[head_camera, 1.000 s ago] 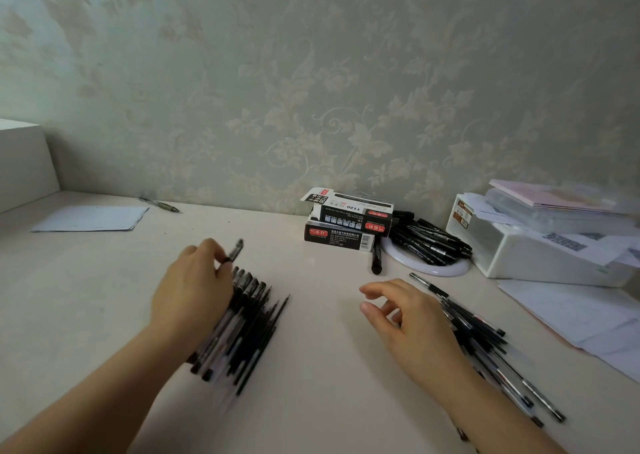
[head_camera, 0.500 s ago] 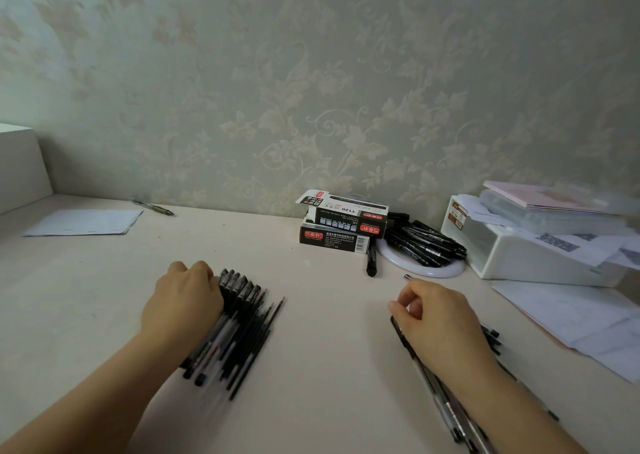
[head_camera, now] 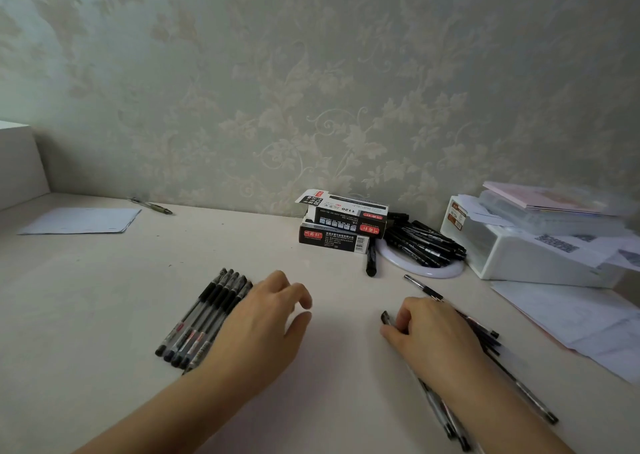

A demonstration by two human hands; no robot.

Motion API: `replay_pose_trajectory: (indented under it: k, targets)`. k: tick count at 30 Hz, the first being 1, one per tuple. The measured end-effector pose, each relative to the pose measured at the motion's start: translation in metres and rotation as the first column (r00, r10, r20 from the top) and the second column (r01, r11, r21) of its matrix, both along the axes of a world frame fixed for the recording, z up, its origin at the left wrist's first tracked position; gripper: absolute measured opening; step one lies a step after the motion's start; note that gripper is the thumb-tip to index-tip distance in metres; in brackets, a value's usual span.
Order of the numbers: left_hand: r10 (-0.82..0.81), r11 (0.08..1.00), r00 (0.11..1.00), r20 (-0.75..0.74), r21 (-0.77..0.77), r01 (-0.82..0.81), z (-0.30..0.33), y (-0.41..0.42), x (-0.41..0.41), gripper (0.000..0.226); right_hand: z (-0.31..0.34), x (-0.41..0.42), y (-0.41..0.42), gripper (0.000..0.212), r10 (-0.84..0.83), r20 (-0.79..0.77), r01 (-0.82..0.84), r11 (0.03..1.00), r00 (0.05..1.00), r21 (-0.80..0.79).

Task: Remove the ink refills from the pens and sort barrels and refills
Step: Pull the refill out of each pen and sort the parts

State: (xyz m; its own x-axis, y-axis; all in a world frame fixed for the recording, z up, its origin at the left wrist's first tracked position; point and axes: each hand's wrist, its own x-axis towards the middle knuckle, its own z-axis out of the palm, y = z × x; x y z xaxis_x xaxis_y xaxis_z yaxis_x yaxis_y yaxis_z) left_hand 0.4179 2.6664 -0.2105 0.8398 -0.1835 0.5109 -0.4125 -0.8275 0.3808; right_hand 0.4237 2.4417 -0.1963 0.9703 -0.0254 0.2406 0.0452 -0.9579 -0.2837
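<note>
Grabbing a pen point(head_camera: 387, 317) with curled right hand point(head_camera: 433, 335); left hand point(head_camera: 263, 322) loose, empty. Sorted row point(head_camera: 204, 318) at 9 o'clock looks done-ish, pile point(head_camera: 485, 339) at 3 remains.

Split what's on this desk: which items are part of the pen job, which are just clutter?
Job:
- row of pens beside the left hand
- loose pens under the right hand, which grips one

Possibly stock: black pens on the white ring

Clutter:
- pen boxes
- white container
- papers
- paper sheet
- far pen
</note>
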Motion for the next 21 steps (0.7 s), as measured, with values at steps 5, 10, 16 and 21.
replay_pose_trajectory:
  k: [5,10,16,21]
  targets:
    - [-0.06,0.996,0.997,-0.037,-0.075,0.058,-0.003,-0.007,0.0,0.007,-0.003,0.006,0.005,0.02,-0.017,0.021,0.013,0.979,1.0,0.205]
    - [-0.1,0.989,0.995,-0.024,-0.115,0.096,-0.002,-0.009,-0.001,0.022,0.001,0.011,0.018,0.022,0.076,-0.046,-0.02,0.7,0.996,0.713]
    - [-0.138,0.988,0.99,-0.011,-0.075,0.137,0.0,-0.013,-0.002,0.052,0.0,0.004,0.032,0.018,0.306,-0.086,-0.024,0.338,0.948,0.941]
    - [-0.146,0.989,0.989,0.012,0.01,0.146,0.0,-0.012,-0.003,0.027,-0.002,0.001,0.034,0.007,0.398,-0.064,-0.035,0.236,0.915,0.971]
